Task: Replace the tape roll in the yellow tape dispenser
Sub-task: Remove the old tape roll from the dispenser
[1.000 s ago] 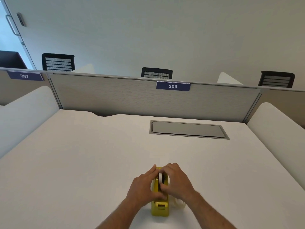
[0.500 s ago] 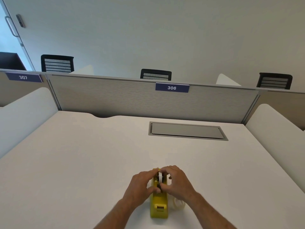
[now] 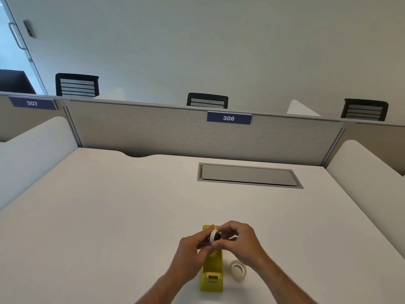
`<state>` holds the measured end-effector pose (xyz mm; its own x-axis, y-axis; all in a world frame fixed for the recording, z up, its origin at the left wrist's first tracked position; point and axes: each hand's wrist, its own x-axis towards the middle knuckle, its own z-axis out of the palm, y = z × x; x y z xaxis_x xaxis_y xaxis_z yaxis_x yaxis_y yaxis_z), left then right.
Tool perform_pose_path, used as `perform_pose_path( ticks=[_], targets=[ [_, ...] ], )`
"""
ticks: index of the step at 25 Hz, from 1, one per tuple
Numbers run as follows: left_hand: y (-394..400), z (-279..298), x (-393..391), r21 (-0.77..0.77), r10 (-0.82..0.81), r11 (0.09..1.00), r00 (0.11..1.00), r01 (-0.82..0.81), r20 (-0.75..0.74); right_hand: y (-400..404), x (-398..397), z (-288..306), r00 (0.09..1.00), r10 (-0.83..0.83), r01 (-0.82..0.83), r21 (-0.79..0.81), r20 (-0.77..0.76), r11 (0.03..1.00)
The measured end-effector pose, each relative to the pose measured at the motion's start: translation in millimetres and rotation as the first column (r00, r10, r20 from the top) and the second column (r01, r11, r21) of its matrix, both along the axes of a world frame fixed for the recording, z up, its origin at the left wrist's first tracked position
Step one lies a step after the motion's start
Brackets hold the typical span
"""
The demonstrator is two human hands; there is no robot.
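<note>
head view showed a spare tape roll (image 3: pixel 238 269) lying right of the yellow dispenser (image 3: pixel 212 275), whose long axis ran away from the person on the counter (image 3: pixel 109 216); both hands' grip, left hand (image 3: pixel 190 251) and right hand (image 3: pixel 243 242), pinched a white roll (image 3: pixel 212 236) above it.

Two tape rolls (image 3: pixel 213 238) (image 3: pixel 238 268), one dispenser (image 3: pixel 212 275), three chairs (image 3: pixel 76 84) (image 3: pixel 207 101) (image 3: pixel 363 110)

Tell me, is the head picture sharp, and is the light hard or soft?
Head view: soft, even light, no glare on the white desk; only faint shadows. Both hands, left and right, and the white roll look slightly blurred. The partition edge bows from wide-angle distortion.
</note>
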<state>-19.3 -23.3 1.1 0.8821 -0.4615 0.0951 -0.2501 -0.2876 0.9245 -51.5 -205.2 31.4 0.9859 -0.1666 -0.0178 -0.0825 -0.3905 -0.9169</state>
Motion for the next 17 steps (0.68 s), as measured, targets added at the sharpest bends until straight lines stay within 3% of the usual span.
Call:
perform_pose_path(
  ticks=[9,17],
  targets=[
    [-11,11,-10,-0.145,0.056,0.986,0.980,-0.085,-0.193,-3,-2,7,1.000,0.014,-0.008,0.322,-0.018,0.947],
    [-17,10,-8,-0.130,0.081,0.985,0.973,-0.111,-0.218,-2,-4,3,0.999,0.011,-0.017,0.196,0.033,0.980]
  ],
)
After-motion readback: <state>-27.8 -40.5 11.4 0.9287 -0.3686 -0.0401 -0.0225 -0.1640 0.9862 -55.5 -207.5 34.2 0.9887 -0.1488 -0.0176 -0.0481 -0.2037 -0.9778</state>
